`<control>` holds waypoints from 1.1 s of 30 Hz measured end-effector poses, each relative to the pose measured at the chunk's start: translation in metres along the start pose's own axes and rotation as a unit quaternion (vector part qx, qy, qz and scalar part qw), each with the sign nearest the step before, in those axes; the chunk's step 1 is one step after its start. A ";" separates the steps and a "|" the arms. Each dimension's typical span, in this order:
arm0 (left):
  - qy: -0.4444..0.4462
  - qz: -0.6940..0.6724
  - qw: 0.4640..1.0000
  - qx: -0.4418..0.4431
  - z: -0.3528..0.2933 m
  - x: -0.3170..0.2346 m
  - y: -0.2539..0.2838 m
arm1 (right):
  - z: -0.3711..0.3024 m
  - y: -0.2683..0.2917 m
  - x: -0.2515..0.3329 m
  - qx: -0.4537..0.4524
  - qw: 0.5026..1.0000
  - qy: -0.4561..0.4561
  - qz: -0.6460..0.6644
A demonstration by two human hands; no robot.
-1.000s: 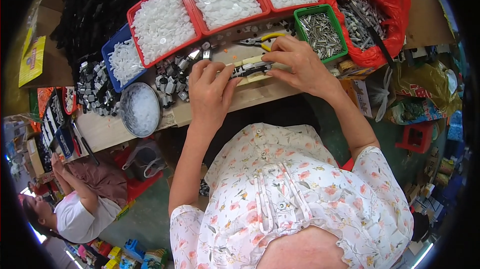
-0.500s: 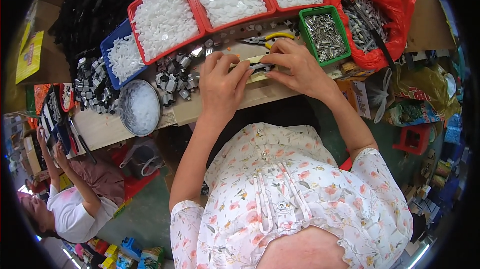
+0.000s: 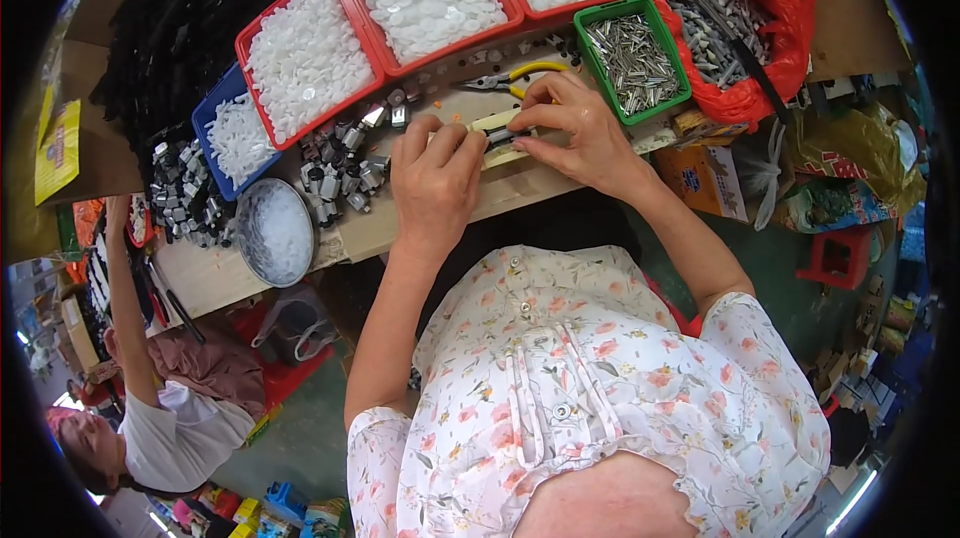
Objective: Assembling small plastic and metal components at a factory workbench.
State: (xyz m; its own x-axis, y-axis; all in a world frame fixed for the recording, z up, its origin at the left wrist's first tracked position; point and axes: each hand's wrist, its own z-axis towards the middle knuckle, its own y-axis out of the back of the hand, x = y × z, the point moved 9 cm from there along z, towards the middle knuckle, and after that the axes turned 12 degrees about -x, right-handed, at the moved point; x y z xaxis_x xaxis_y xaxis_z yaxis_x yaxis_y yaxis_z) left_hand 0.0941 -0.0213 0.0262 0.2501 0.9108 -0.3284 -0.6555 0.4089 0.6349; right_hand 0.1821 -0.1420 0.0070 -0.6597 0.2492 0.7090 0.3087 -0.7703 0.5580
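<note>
Between my hands, at the bench's front edge, is a small dark, narrow part (image 3: 503, 136) over a pale yellowish block (image 3: 494, 122). My right hand (image 3: 570, 133) pinches the part's right end between thumb and fingers. My left hand (image 3: 436, 178) is closed at its left end, with curled fingers hiding what they grip. Just beyond lie pliers with yellow handles (image 3: 520, 78). A green tray (image 3: 583, 63) of thin metal pins stands by my right hand. Left of my left hand is a heap of small metal blocks (image 3: 335, 168).
Red trays (image 3: 378, 48) of white plastic pieces line the back. A blue tray (image 3: 203, 128), a metal bowl (image 3: 245, 243) and another metal-part heap (image 3: 185, 198) stand left. A red bag (image 3: 805, 13) of grey parts sits right. A co-worker (image 3: 185, 428) sits at lower left.
My left hand has turned, its fingers curling more tightly over the part's left end. My right hand keeps its pinch. The co-worker's arm now reaches farther forward. The view has shifted slightly.
</note>
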 end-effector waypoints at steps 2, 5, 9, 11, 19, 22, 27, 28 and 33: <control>-0.005 -0.001 1.000 -0.007 0.001 -0.001 0.001 | -0.002 0.001 0.000 -0.008 1.000 0.021 -0.006; 0.000 -0.004 1.000 -0.010 -0.002 -0.001 0.001 | -0.006 0.001 0.001 -0.014 0.998 0.050 -0.018; 0.008 -0.005 1.000 -0.008 -0.005 0.001 0.001 | 0.013 0.015 0.006 0.017 0.999 0.028 -0.002; 0.015 -0.010 1.000 -0.003 -0.006 0.002 -0.001 | 0.041 0.035 0.007 0.000 0.999 0.046 -0.014; 0.046 -0.028 0.998 0.015 0.003 0.003 0.003 | 0.205 0.109 -0.114 -0.132 0.920 0.129 -0.345; 0.072 -0.041 0.996 0.016 0.008 0.003 0.009 | 0.245 0.108 -0.163 -0.133 0.862 0.172 -0.459; 0.090 -0.029 0.995 0.016 0.012 0.007 0.016 | 0.263 0.089 -0.163 -0.091 0.845 0.284 -0.443; 0.086 -0.023 0.996 0.014 0.011 0.008 0.017 | 0.263 0.084 -0.154 -0.047 0.851 0.319 -0.414; 0.073 -0.014 0.997 0.014 0.011 0.008 0.021 | 0.268 0.079 -0.160 0.043 0.833 0.288 -0.470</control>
State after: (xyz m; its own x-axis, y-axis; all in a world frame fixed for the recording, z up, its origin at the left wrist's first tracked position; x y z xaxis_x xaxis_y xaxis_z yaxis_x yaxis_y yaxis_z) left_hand 0.0906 -0.0044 0.0448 0.1606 0.8816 -0.4438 -0.6290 0.4379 0.6423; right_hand 0.4959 -0.0852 0.0530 -0.8491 0.3767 -0.3703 -0.4991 -0.3427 0.7959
